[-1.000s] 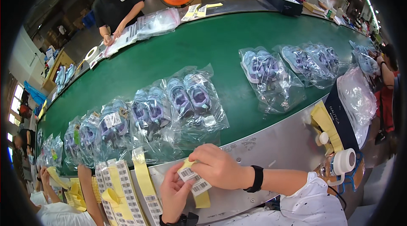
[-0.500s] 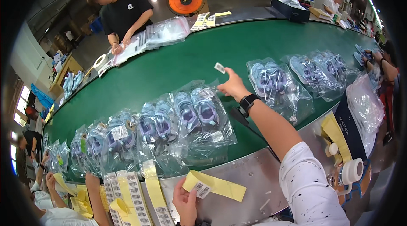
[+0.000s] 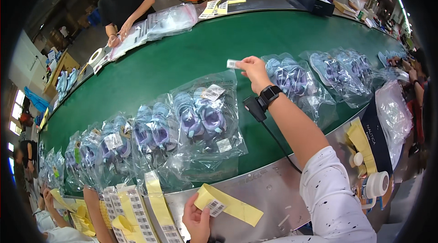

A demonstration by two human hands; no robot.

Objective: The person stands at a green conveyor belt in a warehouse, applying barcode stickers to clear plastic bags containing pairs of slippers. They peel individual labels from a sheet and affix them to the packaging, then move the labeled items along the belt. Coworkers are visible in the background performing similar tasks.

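Observation:
My right hand (image 3: pixel 253 70), a black watch on its wrist, pinches a small white barcode label (image 3: pixel 232 64) above the green belt (image 3: pixel 205 47). A clear plastic bag (image 3: pixel 232 117) lies flat just below and left of it, holding a pair of light blue and lilac shoes (image 3: pixel 199 115); white labels show on this bag. My left hand (image 3: pixel 197 219), low in the middle, grips a curled yellow backing strip (image 3: pixel 237 207) with a white barcode sticker (image 3: pixel 215 207) on it, over the metal table edge (image 3: pixel 283 188).
More bagged shoes (image 3: pixel 153 126) line the belt to the left, others (image 3: pixel 292 76) to the right. Label strips (image 3: pixel 137 211) lie beside my left hand. A black device (image 3: pixel 254 108) with a cable hangs by my right wrist. A co-worker (image 3: pixel 125 3) handles plastic bags (image 3: pixel 169 22) across the belt.
My right hand has risen slightly and now holds the label nearly level between its fingertips. The nearest bagged shoes sit further left in view. My left hand keeps its hold on the strip.

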